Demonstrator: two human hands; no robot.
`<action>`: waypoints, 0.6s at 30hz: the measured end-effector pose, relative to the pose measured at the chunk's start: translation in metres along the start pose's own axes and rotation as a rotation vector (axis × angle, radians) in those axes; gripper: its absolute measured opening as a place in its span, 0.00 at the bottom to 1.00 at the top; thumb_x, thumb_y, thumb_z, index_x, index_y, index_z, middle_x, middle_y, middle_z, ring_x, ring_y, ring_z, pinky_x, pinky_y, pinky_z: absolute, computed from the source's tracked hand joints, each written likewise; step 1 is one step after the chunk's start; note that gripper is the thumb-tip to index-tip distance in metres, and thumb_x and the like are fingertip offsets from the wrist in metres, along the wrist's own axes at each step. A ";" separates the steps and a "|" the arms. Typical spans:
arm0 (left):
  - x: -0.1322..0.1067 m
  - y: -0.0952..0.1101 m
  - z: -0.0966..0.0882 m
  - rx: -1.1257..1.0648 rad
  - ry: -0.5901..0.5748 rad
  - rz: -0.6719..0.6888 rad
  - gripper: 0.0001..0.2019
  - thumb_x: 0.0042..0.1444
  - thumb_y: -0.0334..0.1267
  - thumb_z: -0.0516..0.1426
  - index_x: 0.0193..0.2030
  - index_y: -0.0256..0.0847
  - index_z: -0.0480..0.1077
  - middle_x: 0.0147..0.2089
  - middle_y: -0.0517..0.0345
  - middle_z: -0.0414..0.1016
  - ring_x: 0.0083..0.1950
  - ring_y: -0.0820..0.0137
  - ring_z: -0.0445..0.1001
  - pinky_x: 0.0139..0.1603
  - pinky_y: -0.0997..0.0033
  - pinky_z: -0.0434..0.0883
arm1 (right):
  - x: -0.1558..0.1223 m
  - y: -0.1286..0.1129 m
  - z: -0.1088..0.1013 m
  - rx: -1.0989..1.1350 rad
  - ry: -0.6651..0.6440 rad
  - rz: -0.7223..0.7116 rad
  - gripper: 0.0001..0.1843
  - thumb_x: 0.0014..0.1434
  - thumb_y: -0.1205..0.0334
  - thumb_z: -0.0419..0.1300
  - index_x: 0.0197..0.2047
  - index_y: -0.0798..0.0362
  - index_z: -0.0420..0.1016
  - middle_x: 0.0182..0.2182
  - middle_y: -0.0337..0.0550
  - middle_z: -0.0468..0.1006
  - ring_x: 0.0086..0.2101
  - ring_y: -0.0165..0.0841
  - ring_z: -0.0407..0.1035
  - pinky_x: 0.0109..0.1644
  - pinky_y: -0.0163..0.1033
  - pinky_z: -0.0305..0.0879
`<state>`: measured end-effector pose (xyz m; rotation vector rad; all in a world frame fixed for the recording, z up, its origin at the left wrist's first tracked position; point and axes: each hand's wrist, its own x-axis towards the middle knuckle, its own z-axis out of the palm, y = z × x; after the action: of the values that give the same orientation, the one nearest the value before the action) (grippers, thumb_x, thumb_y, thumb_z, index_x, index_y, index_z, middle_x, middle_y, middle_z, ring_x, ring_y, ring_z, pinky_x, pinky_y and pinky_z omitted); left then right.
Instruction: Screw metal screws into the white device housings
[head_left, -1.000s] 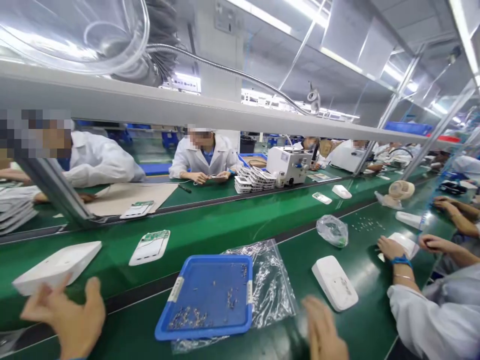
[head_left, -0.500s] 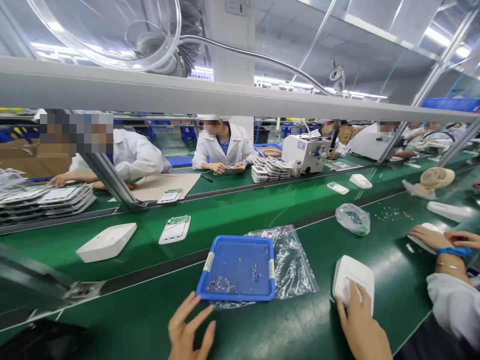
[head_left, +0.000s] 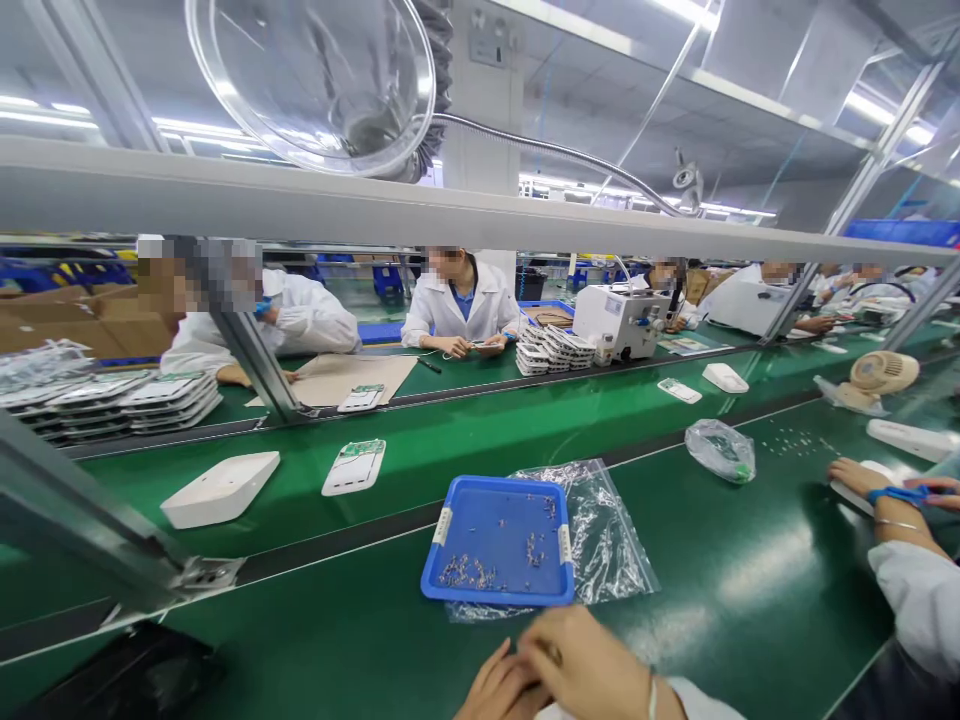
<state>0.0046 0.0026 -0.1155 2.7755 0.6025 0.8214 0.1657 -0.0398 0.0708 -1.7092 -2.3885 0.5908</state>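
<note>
My left hand (head_left: 491,690) and my right hand (head_left: 589,665) are pressed together at the bottom edge, just in front of a blue tray (head_left: 495,598). My right hand lies partly over the left, and both have curled fingers. Whatever they hold is hidden under them. The tray holds several small screws (head_left: 469,572) and rests on a clear plastic bag (head_left: 611,545) on the green bench.
On the green belt beyond lie a white casing (head_left: 221,488) and an open casing with a circuit board (head_left: 354,467). A co-worker's hands (head_left: 862,478) work at the right, near a crumpled bag (head_left: 721,450). A metal strut (head_left: 75,520) slants across the left.
My right hand lay on a white casing at the right; that casing is gone from the bench. Both hands have drawn in and met at the bottom centre.
</note>
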 end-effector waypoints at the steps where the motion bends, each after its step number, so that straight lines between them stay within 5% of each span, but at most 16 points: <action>1: 0.002 0.000 -0.007 -0.015 -0.025 0.030 0.18 0.67 0.43 0.52 0.63 0.52 0.64 0.53 0.58 0.77 0.60 0.67 0.72 0.67 0.65 0.65 | 0.024 0.011 -0.001 -0.053 0.026 0.015 0.15 0.67 0.64 0.47 0.44 0.50 0.76 0.40 0.42 0.80 0.41 0.33 0.76 0.47 0.34 0.70; 4: 0.012 0.006 -0.035 -0.067 -0.097 0.064 0.16 0.67 0.41 0.51 0.61 0.48 0.65 0.55 0.59 0.76 0.63 0.67 0.69 0.70 0.64 0.62 | 0.086 0.038 0.001 -0.303 0.123 0.037 0.19 0.70 0.56 0.46 0.58 0.51 0.67 0.48 0.50 0.76 0.41 0.37 0.77 0.43 0.39 0.72; 7: 0.018 0.015 -0.055 -0.058 -0.164 0.019 0.16 0.69 0.39 0.48 0.61 0.44 0.64 0.53 0.56 0.77 0.62 0.67 0.70 0.69 0.62 0.63 | 0.119 0.048 0.007 -0.435 0.106 0.011 0.20 0.68 0.52 0.48 0.58 0.53 0.65 0.50 0.54 0.74 0.37 0.39 0.78 0.38 0.41 0.73; 14: 0.022 0.029 -0.068 -0.148 -0.250 -0.173 0.24 0.67 0.48 0.48 0.65 0.36 0.61 0.55 0.43 0.74 0.63 0.62 0.69 0.69 0.59 0.62 | 0.133 0.057 0.022 -0.533 0.026 -0.048 0.17 0.69 0.69 0.39 0.56 0.55 0.62 0.47 0.54 0.74 0.36 0.39 0.79 0.34 0.38 0.71; 18: 0.024 0.037 -0.075 -0.225 -0.269 -0.259 0.24 0.67 0.48 0.50 0.64 0.36 0.61 0.57 0.42 0.72 0.64 0.61 0.67 0.70 0.57 0.59 | 0.130 0.049 0.016 -0.485 -0.027 -0.082 0.13 0.70 0.60 0.42 0.52 0.52 0.64 0.46 0.49 0.74 0.37 0.38 0.78 0.35 0.38 0.71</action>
<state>-0.0070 -0.0156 -0.0312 2.4769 0.7463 0.4238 0.1589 0.0912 0.0232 -1.7565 -2.7688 0.0156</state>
